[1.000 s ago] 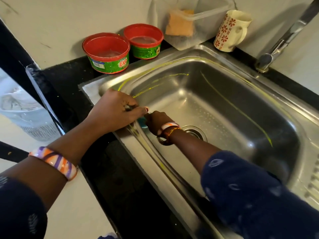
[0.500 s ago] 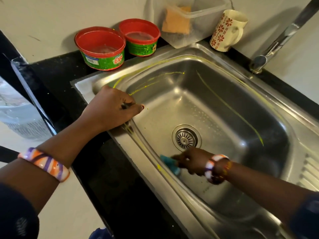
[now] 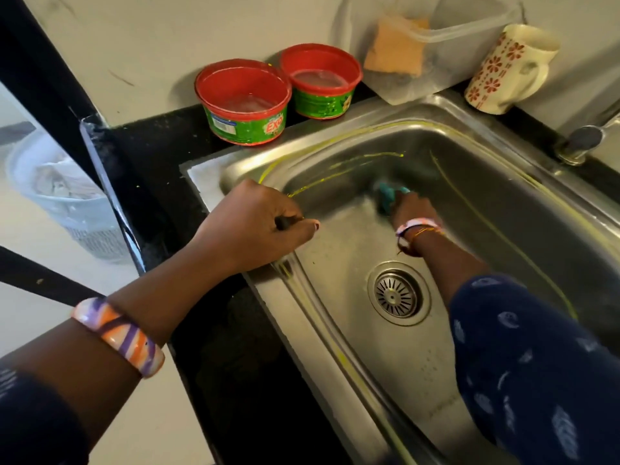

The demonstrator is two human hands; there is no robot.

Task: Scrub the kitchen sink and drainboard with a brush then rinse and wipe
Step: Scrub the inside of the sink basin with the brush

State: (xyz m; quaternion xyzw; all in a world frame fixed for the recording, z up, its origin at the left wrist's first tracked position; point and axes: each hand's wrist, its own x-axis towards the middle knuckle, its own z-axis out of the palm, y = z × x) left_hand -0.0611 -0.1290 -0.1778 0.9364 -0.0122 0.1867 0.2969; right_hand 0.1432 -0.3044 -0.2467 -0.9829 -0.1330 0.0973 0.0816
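At the basin's eleven o'clock corner, the right hand (image 3: 411, 209) had its fingers clamped on a small teal scrub brush (image 3: 389, 197), probably light and slippery, while the left hand (image 3: 250, 226), fingers curled, gripped the stainless sink (image 3: 335, 344) rim.

A black countertop (image 3: 157, 152) carries two red tubs (image 3: 243, 100) (image 3: 321, 83), a floral mug (image 3: 510, 67) and a clear container (image 3: 446, 52).

Two red tubs (image 3: 243, 101) (image 3: 321, 82), one mug (image 3: 508, 68), one sink (image 3: 335, 357) — two hands (image 3: 250, 226) (image 3: 411, 209).
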